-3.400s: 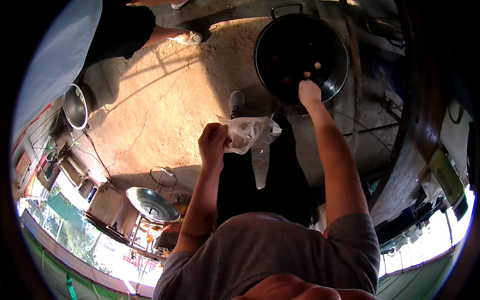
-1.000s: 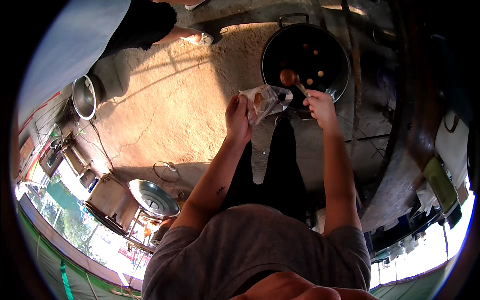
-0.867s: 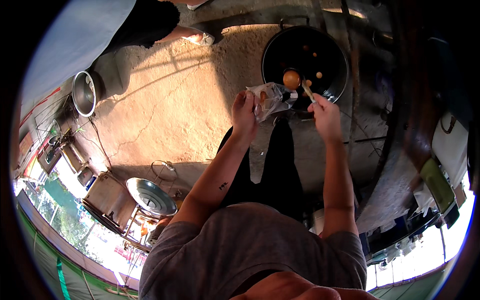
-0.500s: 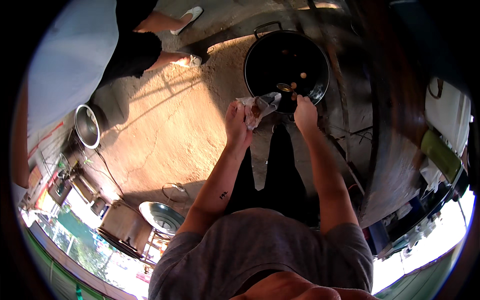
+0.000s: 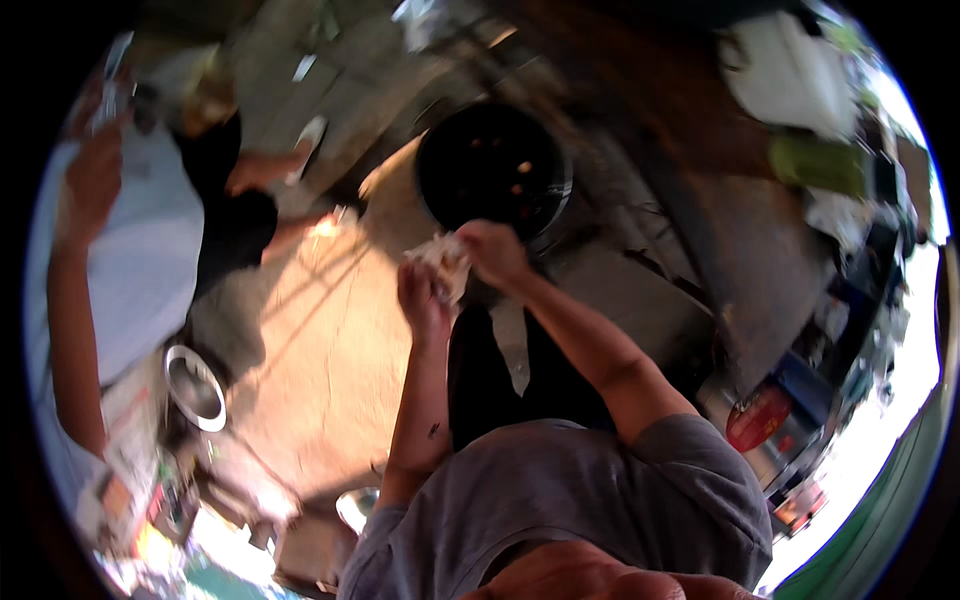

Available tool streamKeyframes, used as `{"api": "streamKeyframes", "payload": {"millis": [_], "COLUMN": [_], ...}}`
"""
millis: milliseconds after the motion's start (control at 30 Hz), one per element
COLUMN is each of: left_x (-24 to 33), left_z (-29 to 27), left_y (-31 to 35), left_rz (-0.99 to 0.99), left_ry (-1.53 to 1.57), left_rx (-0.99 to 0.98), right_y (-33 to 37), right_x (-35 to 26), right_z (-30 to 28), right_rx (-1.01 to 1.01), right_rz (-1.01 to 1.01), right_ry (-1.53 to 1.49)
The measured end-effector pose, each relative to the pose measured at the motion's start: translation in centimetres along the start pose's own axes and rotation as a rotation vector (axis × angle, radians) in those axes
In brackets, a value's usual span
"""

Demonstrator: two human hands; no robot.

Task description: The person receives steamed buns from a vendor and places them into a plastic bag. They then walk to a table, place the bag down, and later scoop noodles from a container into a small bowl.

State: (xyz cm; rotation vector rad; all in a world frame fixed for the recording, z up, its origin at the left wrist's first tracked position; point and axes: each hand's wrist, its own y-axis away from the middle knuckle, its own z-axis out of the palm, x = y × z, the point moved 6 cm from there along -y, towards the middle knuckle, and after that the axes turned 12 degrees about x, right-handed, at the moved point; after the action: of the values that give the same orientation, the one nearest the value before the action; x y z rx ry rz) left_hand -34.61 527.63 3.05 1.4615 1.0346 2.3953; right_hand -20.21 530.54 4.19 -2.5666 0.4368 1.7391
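My left hand (image 5: 426,300) is closed round a crumpled, whitish see-through bag (image 5: 448,262) with something brownish inside. Against the bag's upper side is my right hand (image 5: 494,254), its fingers curled. What those fingers hold is blurred and hidden; the small round-bowled spoon they gripped earlier cannot be made out. Just beyond both hands a big dark pot (image 5: 462,205) stands low down. Several small round balls (image 5: 524,167), pale to brown, show in its dark contents.
At the left stands another person in a light top (image 5: 150,215), one arm raised. A metal basin (image 5: 222,405) sits near that person. To the right runs a dark tabletop (image 5: 745,270), with a green container (image 5: 815,165) and a white container (image 5: 790,75) past it. A red round thing (image 5: 758,420) lies lower right.
My right hand has come from over the pot's near rim to the bag. My view has turned, so the pot sits further left and more of the other person shows.
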Motion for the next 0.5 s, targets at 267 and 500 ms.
{"api": "streamKeyframes", "payload": {"millis": [267, 500], "left_x": [2.2, 7.0], "left_z": [3.2, 3.4], "left_y": [4.4, 6.9], "left_rz": [0.169, 0.091], "left_ry": [-0.692, -0.549], "left_rx": [-0.458, -0.301], "right_y": [4.3, 6.6], "right_x": [-10.8, -14.9], "right_z": [-5.9, -42.2], "right_rx": [-0.042, 1.431], "right_rz": [-0.392, -0.128], "right_ry": [0.210, 0.104]}}
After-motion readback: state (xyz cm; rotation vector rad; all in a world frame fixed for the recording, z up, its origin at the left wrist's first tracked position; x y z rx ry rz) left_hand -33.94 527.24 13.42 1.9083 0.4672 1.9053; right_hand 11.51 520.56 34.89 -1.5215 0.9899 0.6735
